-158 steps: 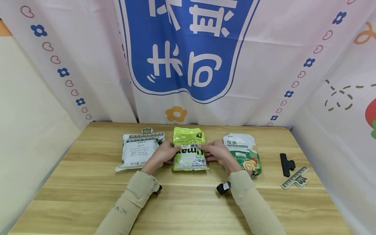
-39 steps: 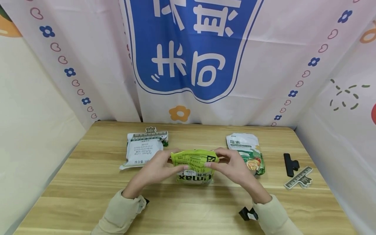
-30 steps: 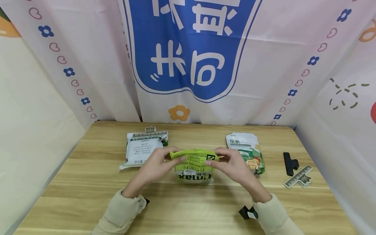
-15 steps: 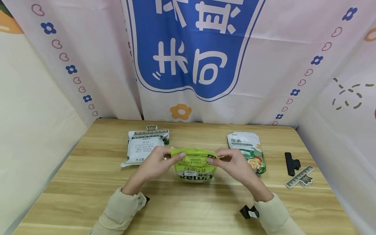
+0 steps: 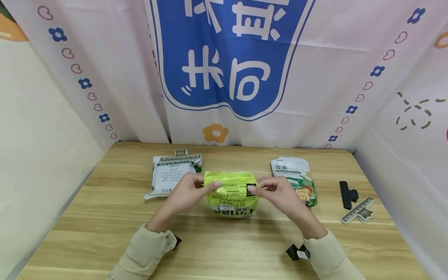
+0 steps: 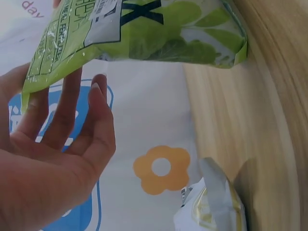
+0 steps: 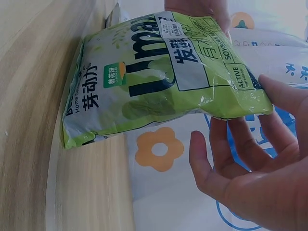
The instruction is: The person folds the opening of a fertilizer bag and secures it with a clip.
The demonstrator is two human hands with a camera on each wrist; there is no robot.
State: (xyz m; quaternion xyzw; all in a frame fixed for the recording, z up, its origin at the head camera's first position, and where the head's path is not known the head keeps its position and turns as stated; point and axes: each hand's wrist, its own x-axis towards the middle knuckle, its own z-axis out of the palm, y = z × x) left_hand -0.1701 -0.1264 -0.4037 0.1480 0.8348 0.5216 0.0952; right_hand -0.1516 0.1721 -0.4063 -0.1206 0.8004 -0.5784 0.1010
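Note:
A bright green fertilizer bag (image 5: 232, 194) stands upright on its bottom end at the middle of the table. My left hand (image 5: 187, 194) pinches its top edge at the left corner, thumb on the near face and fingers behind. At the right corner my right hand (image 5: 281, 192) pinches the same edge in the same way. In the right wrist view the bag (image 7: 159, 82) shows its printed front, and the thumb of the right hand (image 7: 260, 168) lies on the film near the top. The left wrist view shows the left hand's (image 6: 62, 144) fingers spread behind the bag (image 6: 144, 33).
Back left lies a white bag (image 5: 171, 177) with a piano-keyboard clip (image 5: 180, 157) across its top. A white and green bag (image 5: 294, 179) lies to the right. Further right are a black clip (image 5: 347, 195) and another keyboard clip (image 5: 357, 210). A printed curtain (image 5: 140, 97) hangs behind the table (image 5: 224, 249).
Earlier the green bag lay flat; it has been raised upright and both hands have moved to its top corners. In the last half second its top edge has tipped away from me.

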